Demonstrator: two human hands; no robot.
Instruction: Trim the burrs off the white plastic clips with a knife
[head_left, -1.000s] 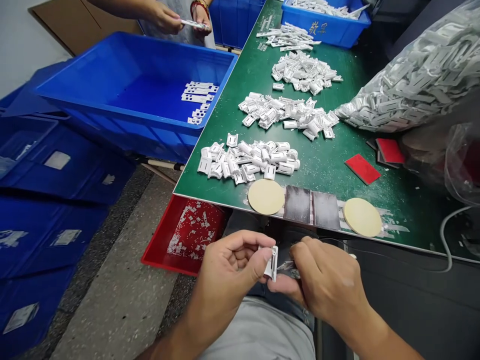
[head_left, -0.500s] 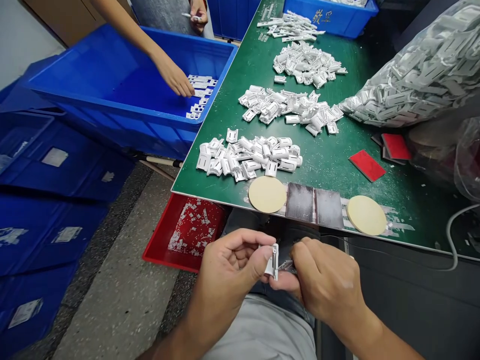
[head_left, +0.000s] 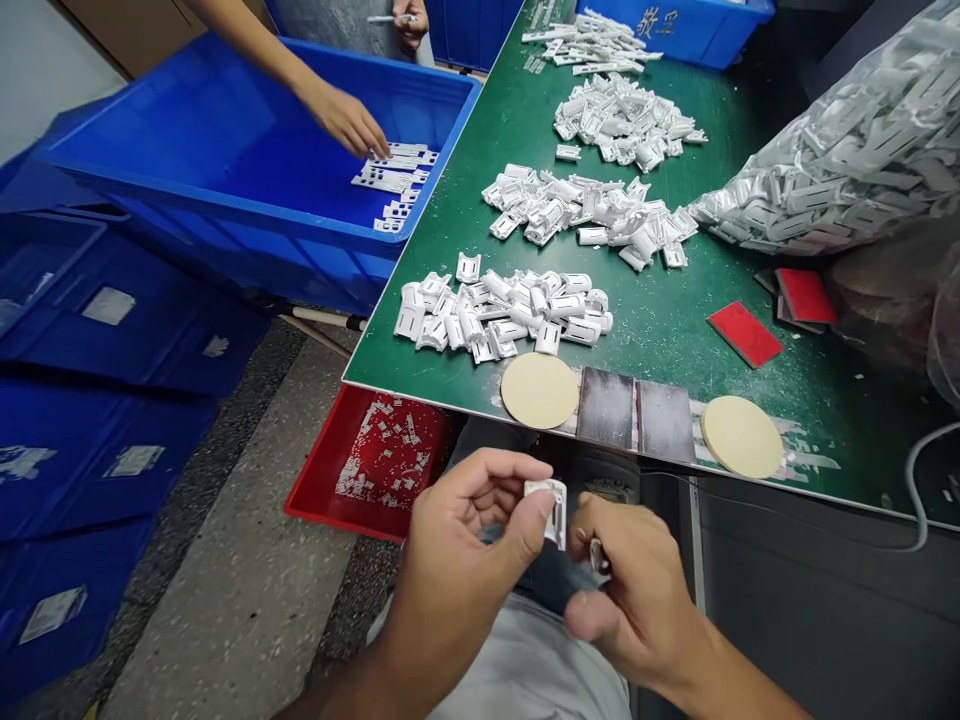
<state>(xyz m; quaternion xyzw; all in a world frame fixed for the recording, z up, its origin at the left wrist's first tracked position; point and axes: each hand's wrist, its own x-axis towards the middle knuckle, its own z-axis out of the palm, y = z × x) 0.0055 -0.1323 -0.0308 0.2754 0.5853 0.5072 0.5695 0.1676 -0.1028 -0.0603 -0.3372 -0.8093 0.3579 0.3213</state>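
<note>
My left hand [head_left: 469, 545] pinches a small white plastic part [head_left: 556, 515] between thumb and fingers, above my lap. The part is curved, with a raised rim and a slot. Close to its right side is my right hand [head_left: 637, 585], its fingers curled around a small knife-like tool [head_left: 598, 556], mostly hidden; only a short metallic end shows. The thumb of that hand is stretched out below, blurred and apart from the part. On the table edge ahead lies a pile of similar white parts [head_left: 517, 310].
More white piles [head_left: 585, 210] cover the green table [head_left: 435, 225]. Round cream pads [head_left: 540, 390] and dark plates [head_left: 606, 408] line its front edge. A red tray [head_left: 315, 490] with scraps sits below. Another person's hand [head_left: 349, 122] reaches into a blue bin [head_left: 225, 190]. A filled bag [head_left: 840, 160] leans right.
My right hand's thumb has swung down and away from the white part, which has turned to show more of its face. The other person's hand has moved slightly up and left.
</note>
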